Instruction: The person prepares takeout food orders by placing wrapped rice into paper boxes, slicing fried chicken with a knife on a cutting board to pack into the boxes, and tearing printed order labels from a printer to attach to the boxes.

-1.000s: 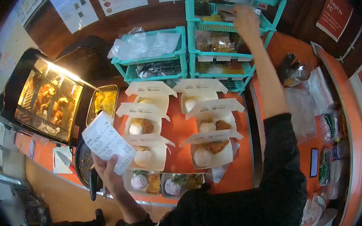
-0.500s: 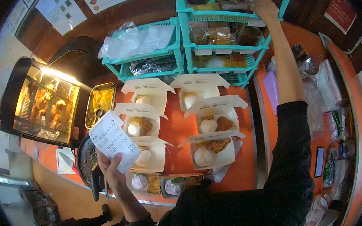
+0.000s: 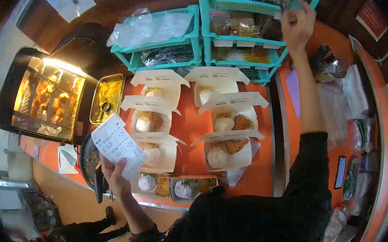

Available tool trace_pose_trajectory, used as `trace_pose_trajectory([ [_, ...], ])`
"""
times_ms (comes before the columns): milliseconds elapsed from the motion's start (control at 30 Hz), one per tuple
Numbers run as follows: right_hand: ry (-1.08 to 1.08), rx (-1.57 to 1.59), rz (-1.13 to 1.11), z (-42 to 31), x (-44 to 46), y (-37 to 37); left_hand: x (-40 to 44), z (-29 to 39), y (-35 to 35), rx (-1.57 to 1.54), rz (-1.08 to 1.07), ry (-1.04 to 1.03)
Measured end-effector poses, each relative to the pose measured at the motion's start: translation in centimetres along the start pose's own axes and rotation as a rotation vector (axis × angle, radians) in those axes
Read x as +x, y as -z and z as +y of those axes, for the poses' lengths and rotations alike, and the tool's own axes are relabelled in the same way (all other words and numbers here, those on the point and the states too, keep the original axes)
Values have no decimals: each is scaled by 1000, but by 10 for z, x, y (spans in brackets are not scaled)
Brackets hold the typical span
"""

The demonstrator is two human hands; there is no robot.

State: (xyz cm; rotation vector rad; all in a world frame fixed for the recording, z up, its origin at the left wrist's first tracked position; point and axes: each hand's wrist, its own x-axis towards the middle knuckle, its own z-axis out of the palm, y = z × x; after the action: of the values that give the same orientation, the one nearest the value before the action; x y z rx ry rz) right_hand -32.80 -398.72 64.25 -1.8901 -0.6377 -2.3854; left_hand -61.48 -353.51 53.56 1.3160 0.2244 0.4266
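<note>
My left hand [image 3: 116, 175] grips a printed paper receipt [image 3: 117, 145] over the left row of open white food boxes [image 3: 167, 139]. Those boxes hold white rounded portions, some with fried brown pieces. My right hand [image 3: 299, 29] is raised at the right side of the teal tiered rack [image 3: 242, 41]. Its fingers are curled around what looks like a small clear plastic packet [image 3: 291, 1], only partly visible against the rack. Bagged sachets [image 3: 239, 23] fill the rack's shelves.
A lit warmer cabinet [image 3: 48, 99] stands left, beside a metal tray of yellow food [image 3: 109, 97] and a dark pan [image 3: 89, 162]. Plastic bags [image 3: 151, 29] lie on a lower rack. A phone [image 3: 340, 172] rests on the right counter. Another person's legs [image 3: 87, 229] show at lower left.
My right hand has drawn out of the top shelf, moving down and right, with the clear packet at its fingers. The left hand still holds the receipt. The view has shifted slightly.
</note>
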Motion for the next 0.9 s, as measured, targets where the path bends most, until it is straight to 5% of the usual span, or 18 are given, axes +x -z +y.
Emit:
trace_pose_trajectory([
  [67, -541, 425, -450, -56, -26, 35, 1, -2, -3, 22, 26, -23],
  [133, -825, 502, -954, -83, -69, 37, 0, -5, -4, 47, 52, -43],
  [233, -888, 659, -976, -81, -171, -3, 3, -10, 4, 98, 50, -23],
  [300, -1004, 299, -1254, -71, -202, -33, 3, -13, 9, 153, 53, 11],
  [467, -775, 181, -1270, -43, -311, -107, -3, 0, -11, 147, 157, 16],
  [500, -951, 417, -878, -48, -340, -123, -4, 0, -10, 144, 162, 11],
  [567, -1099, 645, -470, -59, -352, -134, -3, -2, 0, 127, 153, 13],
  [633, -756, 150, -982, -56, -323, -123, -7, -2, 6, 108, 141, 33],
  [700, -637, -63, -1172, -65, -248, -91, -9, 0, 5, 79, 168, 12],
  [833, -719, 109, -833, -53, -252, -80, -18, 1, 44, 289, 269, -68],
  [900, -606, 103, -1148, -33, -241, -54, -29, 13, 64, 311, 402, -61],
])
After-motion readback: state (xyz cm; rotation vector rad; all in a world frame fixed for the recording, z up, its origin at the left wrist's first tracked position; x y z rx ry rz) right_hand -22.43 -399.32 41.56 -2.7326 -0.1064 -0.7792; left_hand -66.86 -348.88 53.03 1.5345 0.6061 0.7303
